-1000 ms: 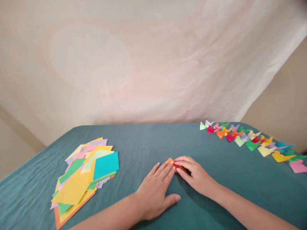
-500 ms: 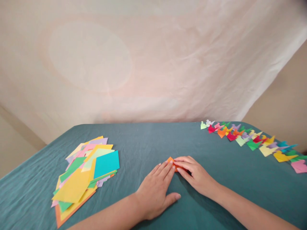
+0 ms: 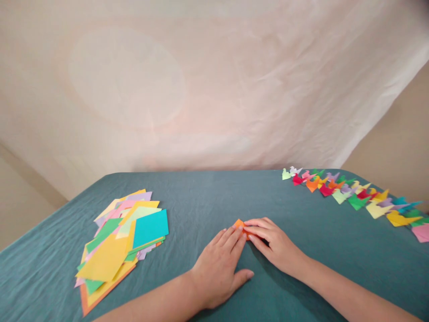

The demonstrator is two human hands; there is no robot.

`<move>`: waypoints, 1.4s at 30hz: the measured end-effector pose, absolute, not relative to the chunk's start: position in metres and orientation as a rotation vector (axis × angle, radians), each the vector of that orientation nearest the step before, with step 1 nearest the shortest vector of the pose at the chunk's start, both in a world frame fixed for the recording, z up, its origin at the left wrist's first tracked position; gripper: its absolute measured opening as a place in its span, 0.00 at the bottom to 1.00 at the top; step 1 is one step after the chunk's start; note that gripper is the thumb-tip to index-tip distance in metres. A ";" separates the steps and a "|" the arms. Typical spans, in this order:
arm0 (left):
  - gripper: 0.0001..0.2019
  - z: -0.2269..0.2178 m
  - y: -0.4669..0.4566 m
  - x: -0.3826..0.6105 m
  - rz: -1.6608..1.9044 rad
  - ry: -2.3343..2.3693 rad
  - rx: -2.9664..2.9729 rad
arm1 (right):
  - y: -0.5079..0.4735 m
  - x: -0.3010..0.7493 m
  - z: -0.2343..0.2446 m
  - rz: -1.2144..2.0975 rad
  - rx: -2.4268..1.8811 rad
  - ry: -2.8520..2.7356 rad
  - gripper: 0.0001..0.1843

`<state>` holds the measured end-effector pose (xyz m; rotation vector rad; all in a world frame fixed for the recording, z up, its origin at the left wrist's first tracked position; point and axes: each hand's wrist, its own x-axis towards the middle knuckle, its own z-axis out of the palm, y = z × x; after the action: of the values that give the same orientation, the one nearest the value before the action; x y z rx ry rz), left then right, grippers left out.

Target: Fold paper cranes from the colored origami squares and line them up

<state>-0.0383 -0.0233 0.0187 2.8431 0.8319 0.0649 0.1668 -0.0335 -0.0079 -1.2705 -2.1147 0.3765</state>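
A small folded piece of orange origami paper point(image 3: 239, 222) lies on the dark green cloth in front of me, mostly covered by fingers. My left hand point(image 3: 223, 264) rests flat, its stretched fingertips pressing the paper's left side and its thumb held apart on the cloth. From the right, my right hand point(image 3: 273, 243) grips the paper's right edge with bent thumb and fingers. The exact fold beneath my fingertips is hidden.
A loose pile of coloured paper sheets point(image 3: 107, 257) spreads over the left of the table point(image 3: 208, 192). Along the right edge stand rows of several small folded paper birds point(image 3: 358, 202). Behind the table hangs a pale cloth point(image 3: 214, 89).
The view has shifted very slightly, so the pile and birds appear a little further right. Both hands stay on the orange paper with barely any movement.
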 end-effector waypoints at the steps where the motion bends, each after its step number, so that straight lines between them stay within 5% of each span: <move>1: 0.33 0.018 -0.023 -0.038 0.064 0.836 2.838 | -0.033 0.167 -0.008 0.375 -1.271 -2.116 0.15; 42: 0.32 0.021 -0.006 -0.042 0.103 0.740 2.767 | -0.034 0.167 -0.010 0.304 -1.239 -2.145 0.17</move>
<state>-0.0416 -0.0059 0.0206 2.7667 0.7401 0.1032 0.1674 -0.0335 -0.0098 -1.2391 -2.1446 0.3043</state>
